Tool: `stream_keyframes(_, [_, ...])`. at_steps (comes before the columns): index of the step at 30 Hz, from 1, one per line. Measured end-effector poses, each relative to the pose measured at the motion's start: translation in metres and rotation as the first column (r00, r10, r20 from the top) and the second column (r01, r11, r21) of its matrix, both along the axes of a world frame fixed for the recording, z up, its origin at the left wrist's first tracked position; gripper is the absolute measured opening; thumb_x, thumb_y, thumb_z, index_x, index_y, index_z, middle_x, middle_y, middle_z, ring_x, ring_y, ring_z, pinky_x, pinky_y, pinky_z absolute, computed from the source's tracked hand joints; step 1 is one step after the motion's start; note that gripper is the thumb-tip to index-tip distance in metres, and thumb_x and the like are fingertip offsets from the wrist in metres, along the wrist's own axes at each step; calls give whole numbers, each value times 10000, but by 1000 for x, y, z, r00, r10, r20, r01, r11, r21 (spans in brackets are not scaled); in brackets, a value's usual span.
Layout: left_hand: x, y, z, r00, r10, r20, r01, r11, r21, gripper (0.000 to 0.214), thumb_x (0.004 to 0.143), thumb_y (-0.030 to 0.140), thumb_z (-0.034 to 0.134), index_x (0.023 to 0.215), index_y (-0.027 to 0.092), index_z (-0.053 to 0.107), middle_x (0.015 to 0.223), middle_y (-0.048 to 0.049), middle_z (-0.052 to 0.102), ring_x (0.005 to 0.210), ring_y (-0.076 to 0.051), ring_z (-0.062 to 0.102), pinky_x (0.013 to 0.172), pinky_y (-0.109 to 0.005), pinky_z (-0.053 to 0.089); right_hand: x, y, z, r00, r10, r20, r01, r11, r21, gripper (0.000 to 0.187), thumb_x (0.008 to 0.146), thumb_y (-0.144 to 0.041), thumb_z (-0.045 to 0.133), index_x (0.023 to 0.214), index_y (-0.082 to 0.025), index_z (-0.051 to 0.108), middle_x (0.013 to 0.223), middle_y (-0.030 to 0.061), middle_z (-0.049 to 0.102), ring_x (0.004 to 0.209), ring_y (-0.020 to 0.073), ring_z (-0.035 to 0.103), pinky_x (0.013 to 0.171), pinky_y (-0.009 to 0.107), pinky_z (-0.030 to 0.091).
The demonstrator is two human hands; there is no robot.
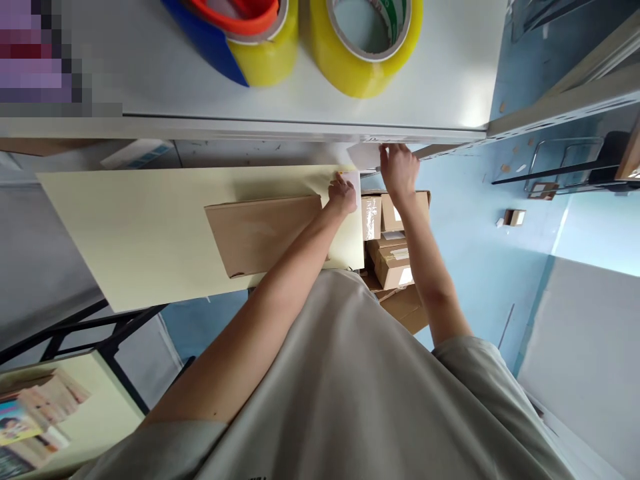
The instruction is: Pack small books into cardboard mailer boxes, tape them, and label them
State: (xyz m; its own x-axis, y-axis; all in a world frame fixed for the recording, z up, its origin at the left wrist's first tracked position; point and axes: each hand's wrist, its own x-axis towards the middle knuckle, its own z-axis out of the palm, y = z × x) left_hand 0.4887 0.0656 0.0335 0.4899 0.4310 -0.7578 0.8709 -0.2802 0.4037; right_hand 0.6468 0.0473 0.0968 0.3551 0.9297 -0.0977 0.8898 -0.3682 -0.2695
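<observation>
A flat brown cardboard packet (260, 233) lies on a cream tabletop (150, 227). My left hand (343, 195) is curled at the packet's right end, with its fingers closed against a white sheet (364, 157). My right hand (399, 168) is just beyond it, under the edge of a white table (300, 127), and its fingertips pinch the same white sheet. Whether the sheet is stuck to the packet I cannot tell.
Two yellow tape rolls (367, 40), one in a blue and orange dispenser (235, 33), sit on the white table. Several small cardboard boxes (395, 247) are stacked on the blue floor. Black table legs (75, 327) and a lower shelf with printed booklets (35, 413) are at left.
</observation>
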Motion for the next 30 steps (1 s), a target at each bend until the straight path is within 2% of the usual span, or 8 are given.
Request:
stream_keyframes(4, [-5, -9, 18, 993, 103, 63, -103, 995, -3, 882, 989, 272, 820, 1768, 32, 484, 1965, -320, 58, 1769, -544, 321, 1372, -632, 417, -17, -36, 39, 980, -145, -136, 165, 975, 146, 395, 1211, -491, 476, 1231, -215, 759, 1249, 175, 794, 1174, 336, 794, 942, 500, 667])
stream_keyframes(7, [-22, -12, 40, 925, 263, 275, -269, 963, -18, 772, 1007, 172, 750, 1740, 69, 529, 1954, -305, 172, 1758, -477, 395, 1371, -570, 460, -33, -66, 74, 917, -174, -360, 276, 927, 255, 331, 1124, -563, 637, 1122, -251, 749, 1200, 137, 816, 1129, 301, 800, 950, 491, 700])
stream_keyframes(10, [-59, -15, 71, 694, 490, 527, -447, 867, -219, 670, 981, 189, 715, 1646, 146, 638, 1760, -250, 571, 1483, -361, 714, 1217, -497, 624, -41, -95, 105, 700, -182, -690, 456, 858, 236, 394, 966, -649, 822, 945, -278, 691, 919, 39, 765, 891, 218, 777, 824, 402, 721])
stream_keyframes(12, [-94, -21, 96, 510, 609, 608, -416, 793, -445, 531, 949, 268, 710, 1466, 154, 753, 1497, -202, 777, 1201, -297, 823, 943, -417, 721, -44, -111, 122, 496, -185, -849, 519, 846, 118, 457, 871, -663, 912, 867, -287, 653, 749, -30, 651, 704, 162, 691, 697, 340, 700])
stream_keyframes(14, [-132, -32, 123, 382, 664, 643, -330, 748, -576, 382, 945, 375, 725, 1236, 149, 827, 1284, -174, 853, 985, -242, 831, 727, -322, 682, -49, -122, 136, 342, -189, -921, 506, 862, 12, 502, 811, -666, 967, 825, -291, 633, 665, -69, 558, 586, 127, 600, 592, 300, 662])
stream_keyframes(16, [-165, -44, 149, 287, 705, 649, -334, 709, -622, 309, 913, 420, 759, 1060, 159, 835, 1130, -148, 879, 802, -188, 783, 579, -262, 587, -57, -129, 146, 269, -182, -946, 464, 885, -38, 530, 786, -682, 986, 801, -294, 626, 640, -78, 531, 538, 116, 557, 516, 281, 626])
stream_keyframes(21, [-213, -75, 186, 203, 714, 671, -372, 689, -621, 251, 874, 411, 821, 923, 164, 823, 934, -109, 870, 586, -117, 667, 461, -217, 428, -84, -136, 156, 234, -152, -960, 367, 929, -58, 486, 810, -673, 988, 801, -301, 675, 635, -66, 550, 534, 120, 555, 463, 277, 608])
stream_keyframes(30, [-258, -111, 208, 156, 686, 711, -444, 691, -570, 275, 838, 433, 859, 816, 189, 733, 785, -68, 822, 504, -107, 621, 419, -210, 372, -115, -150, 158, 216, -94, -972, 264, 964, -35, 516, 731, -662, 1050, 762, -286, 698, 641, -56, 612, 549, 115, 580, 487, 278, 619])
